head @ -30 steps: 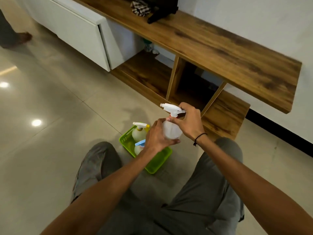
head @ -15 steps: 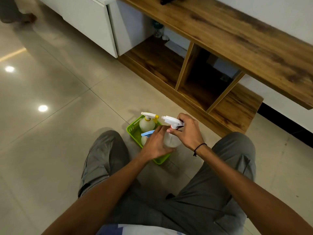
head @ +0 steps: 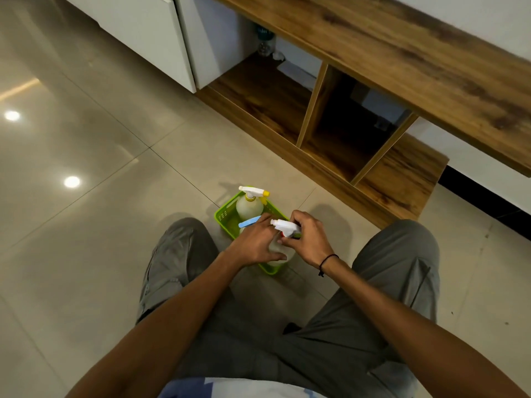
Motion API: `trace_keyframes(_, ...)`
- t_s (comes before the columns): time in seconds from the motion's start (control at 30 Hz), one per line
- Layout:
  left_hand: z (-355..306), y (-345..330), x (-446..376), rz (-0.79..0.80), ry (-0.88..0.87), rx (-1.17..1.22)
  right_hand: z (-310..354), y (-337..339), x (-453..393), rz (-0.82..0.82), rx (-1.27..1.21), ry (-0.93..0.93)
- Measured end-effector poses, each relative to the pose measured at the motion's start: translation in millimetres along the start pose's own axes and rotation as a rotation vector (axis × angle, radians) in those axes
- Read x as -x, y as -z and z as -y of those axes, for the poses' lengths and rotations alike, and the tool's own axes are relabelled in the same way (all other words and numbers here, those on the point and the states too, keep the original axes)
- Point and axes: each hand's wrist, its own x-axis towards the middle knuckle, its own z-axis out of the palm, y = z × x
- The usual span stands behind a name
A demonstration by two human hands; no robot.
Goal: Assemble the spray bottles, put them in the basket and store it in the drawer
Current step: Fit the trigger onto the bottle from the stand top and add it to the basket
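Tiled floor [head: 94,225]: both hands hold spray bottle [head: 280,248] over green basket [head: 227,218].

No text, label, brand or number can be read anywhere here; the bottles and the basket show no legible print.

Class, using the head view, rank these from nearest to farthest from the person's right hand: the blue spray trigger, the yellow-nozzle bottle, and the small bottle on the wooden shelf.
From the right hand:
1. Blue spray trigger, just left, inside the green basket.
2. Yellow-nozzle bottle, at the basket's far end.
3. Small bottle, far back on the wooden shelf.
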Motion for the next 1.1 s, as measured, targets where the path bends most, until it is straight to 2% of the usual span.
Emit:
trace_keyframes(0.27, 10, 4, -1, -0.004, -0.116, -0.019, -7, -27, 4, 0.048, 0.115, 0.0)
trace_keyframes(0.43, 15, 8, -2, -0.019, -0.097, -0.021, -7, -33, 2, 0.049, 0.142, 0.028)
trace_keyframes(0.67, 18, 7, -3, -0.036, -0.081, 0.008, -11, -41, 2, 0.065, 0.302, 0.054)
trace_keyframes(0.87, 17, 7, -3, -0.004, -0.057, 0.033, -19, -45, -2, 0.052, 0.258, 0.021)
trace_keyframes(1.1, 16, 10, -6, -0.081, -0.045, 0.131, -25, -46, -9, 0.072, 0.264, 0.004)
